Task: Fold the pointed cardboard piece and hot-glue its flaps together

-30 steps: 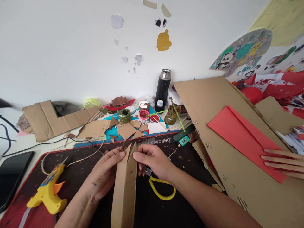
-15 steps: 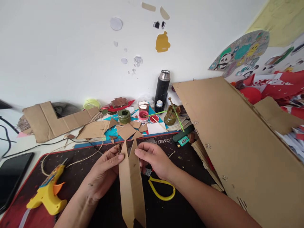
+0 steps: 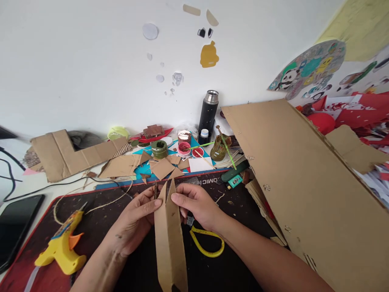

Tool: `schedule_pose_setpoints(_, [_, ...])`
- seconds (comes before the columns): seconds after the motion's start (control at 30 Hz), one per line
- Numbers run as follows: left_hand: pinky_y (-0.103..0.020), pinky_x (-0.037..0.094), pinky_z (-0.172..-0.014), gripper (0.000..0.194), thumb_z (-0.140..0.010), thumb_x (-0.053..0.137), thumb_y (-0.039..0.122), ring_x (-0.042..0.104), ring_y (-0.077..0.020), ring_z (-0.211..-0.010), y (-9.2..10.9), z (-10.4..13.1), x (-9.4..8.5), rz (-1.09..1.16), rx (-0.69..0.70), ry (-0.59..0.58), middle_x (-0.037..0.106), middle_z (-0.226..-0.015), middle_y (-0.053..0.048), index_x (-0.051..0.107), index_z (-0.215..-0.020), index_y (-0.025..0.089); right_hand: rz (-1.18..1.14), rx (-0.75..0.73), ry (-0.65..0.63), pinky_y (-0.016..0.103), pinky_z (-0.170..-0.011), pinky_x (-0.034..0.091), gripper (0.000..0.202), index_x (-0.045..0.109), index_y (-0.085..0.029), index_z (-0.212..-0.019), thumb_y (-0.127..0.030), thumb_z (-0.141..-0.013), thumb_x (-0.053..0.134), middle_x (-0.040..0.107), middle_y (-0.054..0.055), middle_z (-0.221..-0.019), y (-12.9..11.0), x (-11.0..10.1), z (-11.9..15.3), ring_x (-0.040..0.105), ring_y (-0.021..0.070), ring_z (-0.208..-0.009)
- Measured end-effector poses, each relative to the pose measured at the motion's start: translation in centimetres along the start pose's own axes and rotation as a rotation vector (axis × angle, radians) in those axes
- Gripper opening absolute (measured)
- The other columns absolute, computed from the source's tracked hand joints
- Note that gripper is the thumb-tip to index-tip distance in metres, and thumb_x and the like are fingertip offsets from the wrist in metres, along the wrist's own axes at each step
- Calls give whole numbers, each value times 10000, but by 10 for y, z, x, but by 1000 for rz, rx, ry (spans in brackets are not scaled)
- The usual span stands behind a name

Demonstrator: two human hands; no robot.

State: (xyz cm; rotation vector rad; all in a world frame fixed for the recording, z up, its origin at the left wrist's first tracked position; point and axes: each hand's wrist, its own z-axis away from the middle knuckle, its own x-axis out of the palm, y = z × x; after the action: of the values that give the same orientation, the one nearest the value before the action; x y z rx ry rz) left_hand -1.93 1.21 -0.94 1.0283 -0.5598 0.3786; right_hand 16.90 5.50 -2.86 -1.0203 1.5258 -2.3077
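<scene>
A long folded piece of cardboard [image 3: 170,243] is held upright between both hands over the dark mat. Its top ends in two pointed tips with a narrow V-shaped gap. My left hand [image 3: 138,217] pinches the left panel, thumb in front and fingers behind. With the thumb on its front face, my right hand [image 3: 196,205] grips the right panel near the tip. Fingers behind the cardboard are partly hidden. Beneath the right hand lies a yellow-handled tool [image 3: 208,243], its metal end partly covered by that hand.
A yellow glue gun [image 3: 62,247] rests on the mat [image 3: 231,267] at left, near a phone [image 3: 18,227]. Behind are cardboard scraps [image 3: 162,168], paint pots [image 3: 159,150] and a black thermos [image 3: 208,113]. A large cardboard sheet [image 3: 304,174] leans at right.
The two pointed tips have come closer together, narrowing the gap between them. My left hand has shifted slightly right; my right hand has barely moved.
</scene>
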Motion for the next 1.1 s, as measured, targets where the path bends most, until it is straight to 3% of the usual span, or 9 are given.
schedule_pose_setpoints(0.63, [-421, 652, -866, 347, -794, 946, 277, 832, -299, -812, -4, 1, -1, 31, -49, -87, 828, -819, -79, 773, -1085, 200, -71, 58, -26, 231, -474, 404, 506, 649, -206, -842, -650, -779, 882, 482, -96, -556, 2, 1, 0, 390, 82, -454])
schedule_pose_setpoints(1.1, [-412, 654, -871, 444, -719, 1003, 303, 822, -285, -848, -8, 6, 4, 24, 65, 8, 821, -889, -59, 744, -1066, 205, -101, 20, -20, 214, -458, 319, 515, 651, -188, -831, -633, -775, 905, 530, -60, -675, 7, 2, 0, 423, 73, -520])
